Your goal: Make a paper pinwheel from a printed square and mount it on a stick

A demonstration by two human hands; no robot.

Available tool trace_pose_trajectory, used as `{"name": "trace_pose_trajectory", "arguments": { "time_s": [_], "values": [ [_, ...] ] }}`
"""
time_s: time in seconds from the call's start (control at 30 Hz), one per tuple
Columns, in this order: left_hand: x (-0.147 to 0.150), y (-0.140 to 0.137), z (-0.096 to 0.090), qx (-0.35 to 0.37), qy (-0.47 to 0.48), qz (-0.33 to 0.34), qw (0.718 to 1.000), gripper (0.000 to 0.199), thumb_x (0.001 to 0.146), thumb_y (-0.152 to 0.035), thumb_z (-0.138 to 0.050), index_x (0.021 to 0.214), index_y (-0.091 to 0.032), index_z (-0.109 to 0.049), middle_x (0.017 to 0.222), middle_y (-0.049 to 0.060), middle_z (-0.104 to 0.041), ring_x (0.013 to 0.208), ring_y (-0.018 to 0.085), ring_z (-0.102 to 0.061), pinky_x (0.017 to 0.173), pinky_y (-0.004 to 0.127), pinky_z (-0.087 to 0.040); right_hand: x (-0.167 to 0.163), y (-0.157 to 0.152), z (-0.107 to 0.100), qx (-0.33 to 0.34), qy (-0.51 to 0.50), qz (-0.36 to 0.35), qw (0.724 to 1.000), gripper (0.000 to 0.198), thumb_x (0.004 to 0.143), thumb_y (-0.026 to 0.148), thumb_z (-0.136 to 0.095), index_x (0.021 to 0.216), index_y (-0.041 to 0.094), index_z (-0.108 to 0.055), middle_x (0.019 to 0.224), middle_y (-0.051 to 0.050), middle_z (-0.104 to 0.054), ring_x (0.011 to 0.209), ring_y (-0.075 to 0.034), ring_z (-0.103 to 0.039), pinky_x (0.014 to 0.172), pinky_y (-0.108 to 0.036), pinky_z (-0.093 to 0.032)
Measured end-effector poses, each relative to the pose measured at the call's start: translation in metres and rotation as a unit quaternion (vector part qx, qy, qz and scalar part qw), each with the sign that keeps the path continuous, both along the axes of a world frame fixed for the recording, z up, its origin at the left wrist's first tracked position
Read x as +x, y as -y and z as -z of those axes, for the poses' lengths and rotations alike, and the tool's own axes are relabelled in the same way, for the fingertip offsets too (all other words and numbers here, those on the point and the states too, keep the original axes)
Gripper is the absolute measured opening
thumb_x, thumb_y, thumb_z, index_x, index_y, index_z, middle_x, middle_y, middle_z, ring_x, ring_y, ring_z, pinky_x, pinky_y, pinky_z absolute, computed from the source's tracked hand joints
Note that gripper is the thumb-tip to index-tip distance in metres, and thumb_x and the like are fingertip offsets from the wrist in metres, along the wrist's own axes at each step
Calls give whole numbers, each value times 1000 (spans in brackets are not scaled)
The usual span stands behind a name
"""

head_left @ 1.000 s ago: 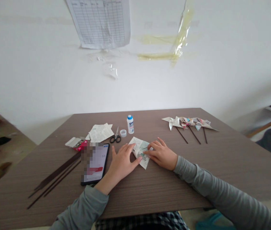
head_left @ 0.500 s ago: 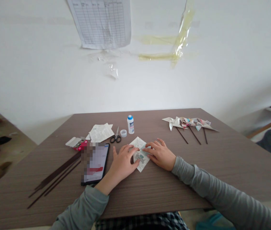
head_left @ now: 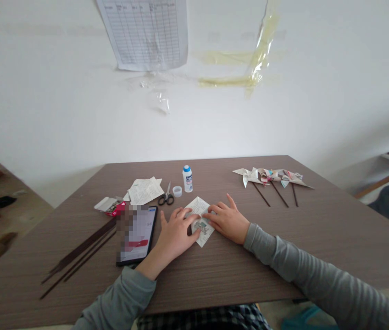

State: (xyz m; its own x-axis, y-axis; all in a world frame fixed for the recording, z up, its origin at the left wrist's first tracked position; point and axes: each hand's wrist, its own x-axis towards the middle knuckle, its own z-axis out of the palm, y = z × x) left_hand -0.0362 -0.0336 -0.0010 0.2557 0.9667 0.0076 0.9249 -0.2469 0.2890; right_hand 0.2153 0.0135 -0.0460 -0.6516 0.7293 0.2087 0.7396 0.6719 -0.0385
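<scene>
A square piece of printed paper (head_left: 199,205) lies on the table with one corner pointing toward me. It carries lines of text and a small picture. My left hand (head_left: 176,231) rests on its left side, fingers spread and thumb near the lower edge. From the right, my right hand (head_left: 229,222) touches the paper around its middle with the fingertips, one finger lifted. Both hands are open, and part of the paper is hidden under them. Beyond it are scissors (head_left: 166,198), a small clear cap (head_left: 177,191) and a white bottle with a blue cap (head_left: 187,179).
A phone (head_left: 137,236) lies beside my left forearm. Several thin brown sticks (head_left: 80,250), an open small box (head_left: 110,206) and more paper sheets (head_left: 144,190) are on the left. Paper pinwheels on sticks (head_left: 251,176) lie at the back right. A wall rises behind the table.
My right hand has shifted slightly left over the paper, and its raised finger stands higher. The left hand and the paper stay in place.
</scene>
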Motion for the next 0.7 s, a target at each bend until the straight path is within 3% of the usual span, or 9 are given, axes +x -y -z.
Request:
{"name": "trace_pose_trajectory", "arguments": {
  "time_s": [0.23,0.43,0.7],
  "values": [
    [2,2,-2,-5,9,-15,1000,59,114,-26,-88,171,-37,-85,185,12,-81,183,52,-61,155,103,-22,1,2,-3,-33,-8,18,999,42,132,28,-69,168,39,-88,161,-13,-88,146,-39,-79,152,-91,-38],
    [0,1,-4,-4,6,-24,1000,58,113,-30,-91,170,-34,-83,184,16,-81,184,54,-60,155,103,-23,4,0,2,-67,-46,32,996,41,134,32,-66,166,39,-90,159,-14,-87,147,-38,-77,151,-90,-39],
    [-9,-3,1,-12,-9,-17,1000,56,114,-37,-89,169,-36,-85,191,13,-77,187,56,-56,152,107,-23,18,-19,22,-88,-164,-10,983,42,128,26,-68,159,36,-95,146,-14,-94,139,-36,-85,149,-82,-49]
  ]
}}
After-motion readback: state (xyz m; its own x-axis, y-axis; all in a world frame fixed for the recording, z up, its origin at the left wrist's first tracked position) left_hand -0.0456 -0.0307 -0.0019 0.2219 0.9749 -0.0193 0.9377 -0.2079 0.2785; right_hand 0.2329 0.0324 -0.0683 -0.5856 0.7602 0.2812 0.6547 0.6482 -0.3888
